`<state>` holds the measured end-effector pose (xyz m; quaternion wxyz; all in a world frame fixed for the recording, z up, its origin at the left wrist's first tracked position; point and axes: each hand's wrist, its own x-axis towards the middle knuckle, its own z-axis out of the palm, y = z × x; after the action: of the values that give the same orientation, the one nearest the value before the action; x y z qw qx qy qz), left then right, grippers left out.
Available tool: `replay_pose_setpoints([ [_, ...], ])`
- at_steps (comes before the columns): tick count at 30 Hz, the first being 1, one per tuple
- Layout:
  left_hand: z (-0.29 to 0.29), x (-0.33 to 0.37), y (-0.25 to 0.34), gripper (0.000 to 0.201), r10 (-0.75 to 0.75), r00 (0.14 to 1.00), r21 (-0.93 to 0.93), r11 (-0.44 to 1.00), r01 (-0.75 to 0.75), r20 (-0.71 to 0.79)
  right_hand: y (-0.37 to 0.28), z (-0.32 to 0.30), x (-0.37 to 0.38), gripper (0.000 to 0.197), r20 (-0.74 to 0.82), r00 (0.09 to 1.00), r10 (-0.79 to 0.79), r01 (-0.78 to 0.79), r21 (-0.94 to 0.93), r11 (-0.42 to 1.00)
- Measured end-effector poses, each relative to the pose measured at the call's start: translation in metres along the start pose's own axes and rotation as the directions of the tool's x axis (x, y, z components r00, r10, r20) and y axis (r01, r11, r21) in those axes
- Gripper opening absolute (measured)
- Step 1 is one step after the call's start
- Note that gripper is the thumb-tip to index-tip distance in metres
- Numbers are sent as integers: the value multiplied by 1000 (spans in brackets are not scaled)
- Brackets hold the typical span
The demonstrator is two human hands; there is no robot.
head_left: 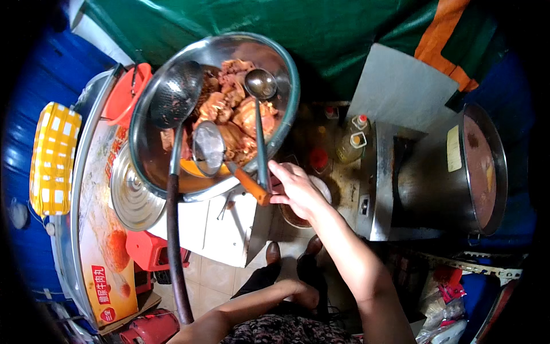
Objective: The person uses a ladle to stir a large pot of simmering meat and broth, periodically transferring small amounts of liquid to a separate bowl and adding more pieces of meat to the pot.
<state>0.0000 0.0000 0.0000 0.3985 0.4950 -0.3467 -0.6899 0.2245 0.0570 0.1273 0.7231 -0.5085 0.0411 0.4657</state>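
A large steel basin [290,66] holds chunks of reddish-brown cooked meat [232,123] and some orange liquid. Across it lie a big perforated skimmer [177,94] with a long dark handle, a steel ladle [260,83], and a small fine-mesh strainer [208,150] with an orange wooden handle. My right hand [295,188] is at the basin's near right rim, beside the ends of the ladle and strainer handles. Its thumb and fingers are apart, and no firm grip shows. My left hand [305,295] hangs low in front of my body, its fingers hidden.
A tall pot [452,178] of brownish liquid stands right, by a metal sheet [409,83]. Oil bottles [352,146] stand behind the hand. A white cabinet [229,235], round metal lid [133,192], red stool [148,250] and yellow checked bag [54,160] are left.
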Motion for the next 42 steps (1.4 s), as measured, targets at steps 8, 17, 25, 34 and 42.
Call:
replay_pose_setpoints([
  [8, 21, -105, 95, 32, -170, 832, 319, 868, 380, -529, -35, 49, 7, 21, 130, 976, 175, -181, 36, 983],
  [17, 79, -193, 186, 27, 155, 442, 369, 812, 452, -883, -54, 60, -31, 12, -166, 979, -121, 69, -288, 955],
  [25, 160, -268, 156, 23, 150, 226, 255, 780, 571, -963, -86, 51, -193, 17, -10, 792, -611, 580, -302, 757],
  [34, 144, -275, 185, 23, 223, 196, 296, 693, 657, -955, -117, -11, -317, 16, -229, 749, -622, 637, -11, 771],
  [42, 128, -280, 143, 20, 348, 102, 309, 615, 726, -932, -99, -110, -406, 12, -619, 607, -498, 573, -94, 814],
])
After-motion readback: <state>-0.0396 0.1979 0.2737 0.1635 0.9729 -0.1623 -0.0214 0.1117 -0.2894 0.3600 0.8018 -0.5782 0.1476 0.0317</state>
